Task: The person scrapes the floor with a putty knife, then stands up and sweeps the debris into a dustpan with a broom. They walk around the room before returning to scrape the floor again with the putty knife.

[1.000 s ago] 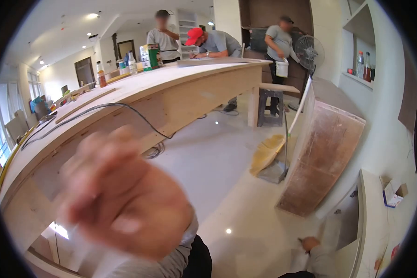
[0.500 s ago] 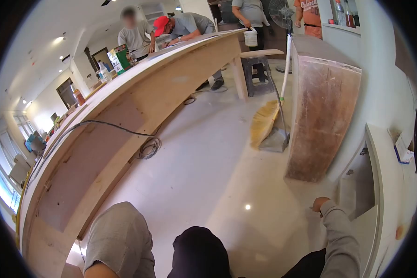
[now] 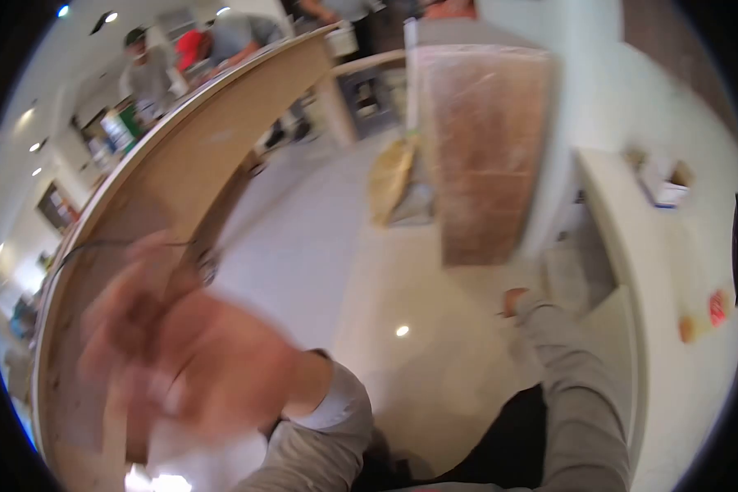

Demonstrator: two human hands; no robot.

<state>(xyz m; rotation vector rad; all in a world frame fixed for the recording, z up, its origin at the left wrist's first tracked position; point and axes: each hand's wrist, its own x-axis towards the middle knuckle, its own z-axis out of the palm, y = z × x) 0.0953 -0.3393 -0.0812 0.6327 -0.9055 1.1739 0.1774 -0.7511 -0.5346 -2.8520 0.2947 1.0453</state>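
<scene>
My left hand point(image 3: 209, 353) is large and blurred by motion at the lower left. Its bent fingers look apart, and I see nothing held in them. It appears in front of the curved wooden counter point(image 3: 254, 115); whether it touches the wood cannot be told. My right hand point(image 3: 513, 302) is farther off, beyond the grey sleeve, low beside an open white cabinet point(image 3: 580, 266). Its fingers are closed, with a thin tip poking out on the left; what this belongs to is too small to make out.
A yellow broom point(image 3: 390, 182) and a dustpan point(image 3: 414, 205) stand against a tall brown wooden panel point(image 3: 492, 164). On the white ledge at right lie an open small box point(image 3: 666, 185) and a red item point(image 3: 717, 308). A person in a red cap point(image 3: 192, 47) leans over the counter; others stand nearby.
My left hand has come up into view at the lower left. The view has turned so the panel, broom and my right hand sit farther left and higher. My right hand stays closed.
</scene>
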